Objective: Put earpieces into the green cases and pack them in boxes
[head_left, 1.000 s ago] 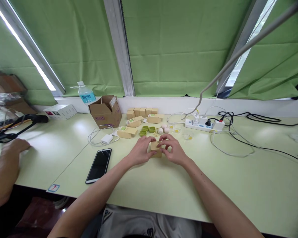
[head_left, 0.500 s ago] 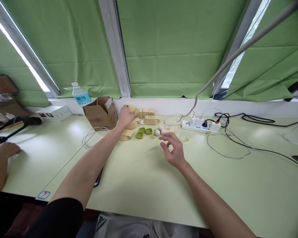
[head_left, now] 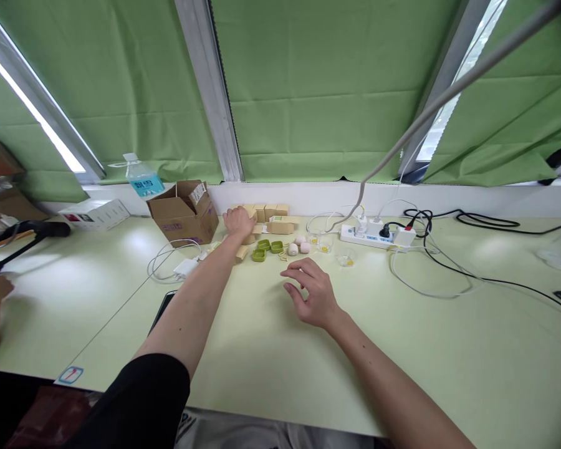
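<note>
Head view shows the left grip [head_left: 239,221] at the left end of a row of small tan boxes [head_left: 272,212], most of which stand just to its right. A second ago both grips were on one such box nearer the person; half a second ago the left one had a tilted box at this end of the row. Its fingertips are now hidden, so whether it is holding anything cannot be told. The right grip [head_left: 312,298], shifted slightly leftward, is moderately wide, thumb and fingers curved apart above the tabletop [head_left: 271,349]. Green pieces [head_left: 277,247] lie to the left grip's right and nearer the person; pink and white round pieces [head_left: 305,247] sit just beyond the right grip.
</note>
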Demonstrator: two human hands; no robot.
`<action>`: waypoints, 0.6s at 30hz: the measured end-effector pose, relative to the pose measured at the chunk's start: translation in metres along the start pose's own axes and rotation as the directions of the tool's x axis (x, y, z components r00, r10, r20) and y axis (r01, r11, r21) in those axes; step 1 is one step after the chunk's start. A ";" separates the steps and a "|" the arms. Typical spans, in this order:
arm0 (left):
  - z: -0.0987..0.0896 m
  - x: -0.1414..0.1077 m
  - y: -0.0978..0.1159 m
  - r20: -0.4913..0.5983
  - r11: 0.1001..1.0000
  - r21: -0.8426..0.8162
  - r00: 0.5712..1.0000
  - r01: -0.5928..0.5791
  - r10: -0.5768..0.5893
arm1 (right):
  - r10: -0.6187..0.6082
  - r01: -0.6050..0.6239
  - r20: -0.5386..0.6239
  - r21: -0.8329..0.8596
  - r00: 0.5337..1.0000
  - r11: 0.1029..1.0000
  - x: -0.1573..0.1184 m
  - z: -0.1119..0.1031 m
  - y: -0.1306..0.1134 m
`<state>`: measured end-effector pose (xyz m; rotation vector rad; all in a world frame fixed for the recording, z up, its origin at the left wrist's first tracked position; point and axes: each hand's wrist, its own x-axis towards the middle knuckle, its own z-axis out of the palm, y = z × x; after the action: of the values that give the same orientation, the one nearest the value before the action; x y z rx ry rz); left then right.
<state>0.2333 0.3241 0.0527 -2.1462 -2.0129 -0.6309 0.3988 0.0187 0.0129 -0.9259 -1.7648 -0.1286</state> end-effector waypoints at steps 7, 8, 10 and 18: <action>0.009 0.003 0.008 0.011 0.997 0.072 1.000 -0.011 0.011 | -0.009 0.009 0.033 0.000 0.999 1.000 0.000 0.003 -0.003; 0.011 0.003 0.009 0.012 0.997 0.078 1.000 -0.011 0.010 | -0.018 0.018 0.031 0.001 0.999 1.000 0.001 0.003 -0.004; 0.012 0.002 0.010 0.018 0.996 0.088 1.000 -0.009 0.007 | -0.038 0.038 0.027 0.002 0.999 0.999 0.001 0.003 -0.005; -0.004 -0.009 0.031 0.021 0.984 0.084 0.987 -0.160 0.159 | -0.094 0.097 0.076 -0.039 0.993 0.994 0.002 0.003 -0.011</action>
<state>0.2623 0.3115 0.0590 -2.2377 -1.8156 -0.4988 0.3893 0.0137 0.0173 -0.8864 -1.8822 -0.1970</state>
